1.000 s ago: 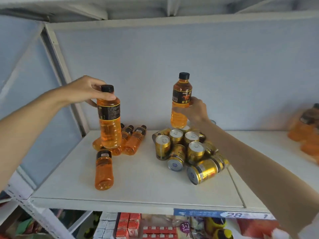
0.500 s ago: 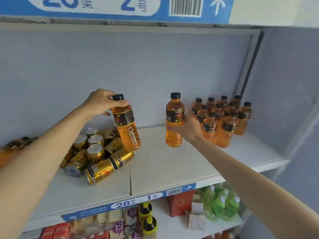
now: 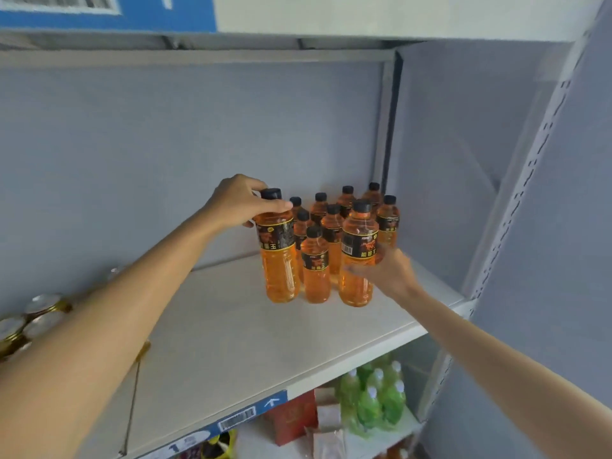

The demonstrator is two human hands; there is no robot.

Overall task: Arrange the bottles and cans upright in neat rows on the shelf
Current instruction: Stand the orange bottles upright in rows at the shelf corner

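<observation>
Mid-frame, the left hand [image 3: 236, 202] pinches one orange drink bottle [image 3: 277, 250] by its neck and the right hand [image 3: 384, 270] wraps another [image 3: 359, 260] — both meeting the standing cluster's [image 3: 334, 220] front row, likely needing level set-downs before letting go.

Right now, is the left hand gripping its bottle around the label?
No, the left hand pinches its orange bottle at the neck, just under the black cap, with the label below left uncovered.
</observation>
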